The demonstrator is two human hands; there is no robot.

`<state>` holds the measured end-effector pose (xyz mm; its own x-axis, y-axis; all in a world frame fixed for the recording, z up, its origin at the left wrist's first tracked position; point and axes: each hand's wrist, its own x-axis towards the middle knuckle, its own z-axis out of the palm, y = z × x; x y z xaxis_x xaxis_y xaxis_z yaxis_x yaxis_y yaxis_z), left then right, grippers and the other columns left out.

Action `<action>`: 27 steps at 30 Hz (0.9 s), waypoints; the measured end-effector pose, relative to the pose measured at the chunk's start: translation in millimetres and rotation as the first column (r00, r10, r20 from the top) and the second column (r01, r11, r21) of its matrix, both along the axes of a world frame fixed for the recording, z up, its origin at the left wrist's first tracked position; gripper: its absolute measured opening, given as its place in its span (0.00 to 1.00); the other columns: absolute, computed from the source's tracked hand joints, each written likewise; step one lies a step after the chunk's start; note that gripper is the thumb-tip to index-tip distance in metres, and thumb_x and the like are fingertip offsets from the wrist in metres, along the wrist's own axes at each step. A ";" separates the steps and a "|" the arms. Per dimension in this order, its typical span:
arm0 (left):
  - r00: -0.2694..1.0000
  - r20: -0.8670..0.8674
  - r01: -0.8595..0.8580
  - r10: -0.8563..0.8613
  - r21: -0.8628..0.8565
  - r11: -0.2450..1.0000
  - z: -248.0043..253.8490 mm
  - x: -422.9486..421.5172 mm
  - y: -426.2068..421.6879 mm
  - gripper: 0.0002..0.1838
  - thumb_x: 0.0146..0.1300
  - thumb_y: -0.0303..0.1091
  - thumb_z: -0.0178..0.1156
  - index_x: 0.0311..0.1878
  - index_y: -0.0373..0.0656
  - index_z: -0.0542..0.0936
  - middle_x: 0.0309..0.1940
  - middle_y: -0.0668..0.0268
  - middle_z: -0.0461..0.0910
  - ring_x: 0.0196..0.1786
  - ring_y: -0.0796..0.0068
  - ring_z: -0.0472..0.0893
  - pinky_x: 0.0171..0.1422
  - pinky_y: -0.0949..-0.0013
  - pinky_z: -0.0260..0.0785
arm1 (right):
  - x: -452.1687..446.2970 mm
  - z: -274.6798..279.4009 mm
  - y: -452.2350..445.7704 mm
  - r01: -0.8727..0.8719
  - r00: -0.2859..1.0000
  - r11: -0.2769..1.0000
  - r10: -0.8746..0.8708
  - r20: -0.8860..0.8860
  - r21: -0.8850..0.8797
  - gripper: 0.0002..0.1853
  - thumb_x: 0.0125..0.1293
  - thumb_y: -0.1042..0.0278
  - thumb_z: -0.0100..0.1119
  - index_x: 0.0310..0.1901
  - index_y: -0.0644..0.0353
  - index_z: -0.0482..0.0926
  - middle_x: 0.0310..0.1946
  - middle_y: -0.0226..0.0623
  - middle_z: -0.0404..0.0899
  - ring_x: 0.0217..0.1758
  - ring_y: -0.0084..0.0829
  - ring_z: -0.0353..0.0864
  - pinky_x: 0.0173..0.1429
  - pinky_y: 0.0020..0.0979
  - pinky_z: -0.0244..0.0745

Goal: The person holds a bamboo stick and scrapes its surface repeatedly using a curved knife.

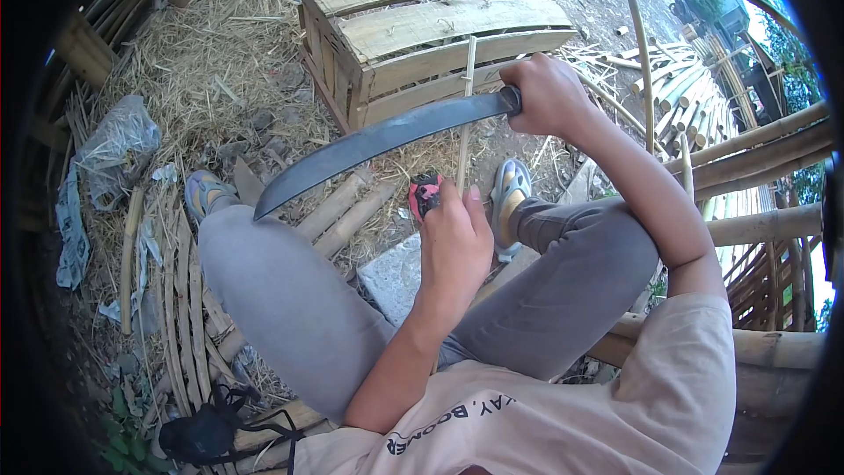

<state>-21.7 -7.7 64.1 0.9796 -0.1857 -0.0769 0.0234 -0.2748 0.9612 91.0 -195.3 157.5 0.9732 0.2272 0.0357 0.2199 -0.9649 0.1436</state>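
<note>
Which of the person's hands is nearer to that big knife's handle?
Right. The right hand is wrapped around the handle of the big knife; the left hand is apart from it, lower in the view, holding a thin stick.

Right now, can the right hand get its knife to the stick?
Likely yes: the right hand holds the knife, which crosses the stick in view, above the left hand gripping it. Nothing seems in between, though contact is unclear.
</note>
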 end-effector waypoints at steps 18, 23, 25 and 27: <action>0.988 0.153 0.008 -0.022 0.087 0.996 10.0 0.9 0.7 0.13 0.78 0.32 0.45 0.43 0.30 0.71 0.21 0.43 0.77 0.29 0.36 0.80 0.34 0.43 0.67 | 6.2 18.8 -10.8 0.094 0.994 0.995 -0.093 0.060 -0.022 0.11 0.41 0.64 0.69 0.29 0.58 0.86 0.26 0.46 0.84 0.32 0.49 0.86 0.40 0.44 0.82; 0.983 0.184 -0.009 0.010 -0.007 1.000 5.5 -10.9 1.8 0.15 0.80 0.35 0.44 0.42 0.33 0.73 0.19 0.46 0.74 0.24 0.39 0.77 0.30 0.45 0.63 | 9.0 34.9 -17.1 0.219 0.963 0.975 -0.208 0.172 -0.044 0.11 0.49 0.63 0.69 0.34 0.57 0.87 0.29 0.44 0.86 0.34 0.46 0.88 0.42 0.44 0.83; 0.975 0.222 -0.002 0.017 -0.067 0.998 18.0 -20.0 3.4 0.14 0.80 0.35 0.44 0.42 0.33 0.73 0.18 0.47 0.74 0.23 0.41 0.77 0.29 0.46 0.62 | 19.3 55.0 -44.8 0.339 0.907 0.941 -0.332 0.258 0.019 0.12 0.54 0.63 0.67 0.39 0.56 0.87 0.31 0.44 0.87 0.35 0.44 0.88 0.42 0.45 0.83; 0.953 0.298 -0.020 0.056 -0.122 0.992 40.7 -26.5 14.8 0.14 0.80 0.35 0.44 0.42 0.33 0.72 0.17 0.47 0.73 0.22 0.42 0.76 0.29 0.47 0.62 | 27.2 54.9 -85.3 0.440 0.815 0.884 -0.466 0.345 0.157 0.15 0.60 0.62 0.65 0.46 0.59 0.86 0.33 0.44 0.87 0.33 0.40 0.88 0.40 0.42 0.82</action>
<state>-48.2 7.1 104.9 0.9603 -0.1382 0.2422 -0.2634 -0.1652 0.9504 118.2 -280.6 212.4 0.8792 -0.2522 0.4042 -0.2995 -0.9524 0.0572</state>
